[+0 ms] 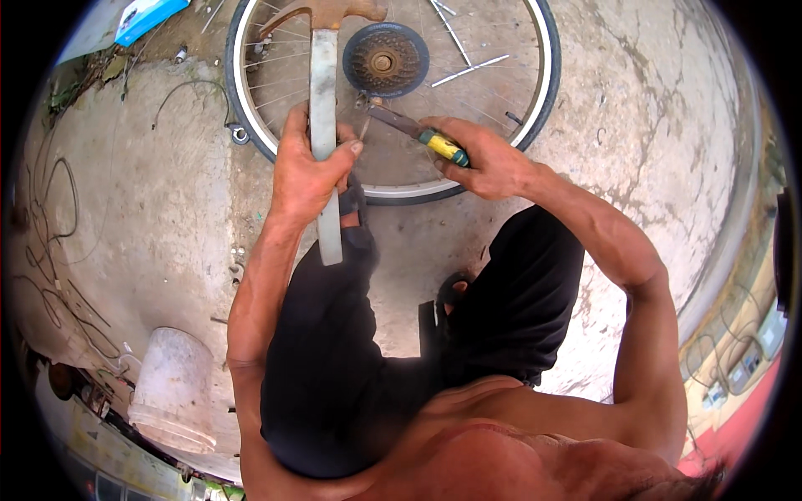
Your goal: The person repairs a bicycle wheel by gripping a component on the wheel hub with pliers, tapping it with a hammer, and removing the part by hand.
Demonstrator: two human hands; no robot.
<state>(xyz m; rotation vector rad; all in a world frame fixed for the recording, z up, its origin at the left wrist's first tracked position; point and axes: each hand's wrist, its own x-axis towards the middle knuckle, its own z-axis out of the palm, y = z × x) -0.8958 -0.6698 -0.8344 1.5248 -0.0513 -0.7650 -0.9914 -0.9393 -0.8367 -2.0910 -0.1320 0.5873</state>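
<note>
A bicycle wheel with a black tyre and pale rim lies flat on the floor in front of me. At its middle sits a rusty rear sprocket cluster with a dark disc. My left hand is closed round the pale grey handle of a claw hammer, whose brown head is over the wheel's far part. In my right hand is a screwdriver with a yellow and green handle. Its dark shaft points left, toward the sprocket cluster's near edge; whether the tip touches is unclear.
Silver rods lie across the wheel's spokes. A dirty white bucket stands at the left, near loose black cables. A blue object is at the far left. Cords and sockets line the right side.
</note>
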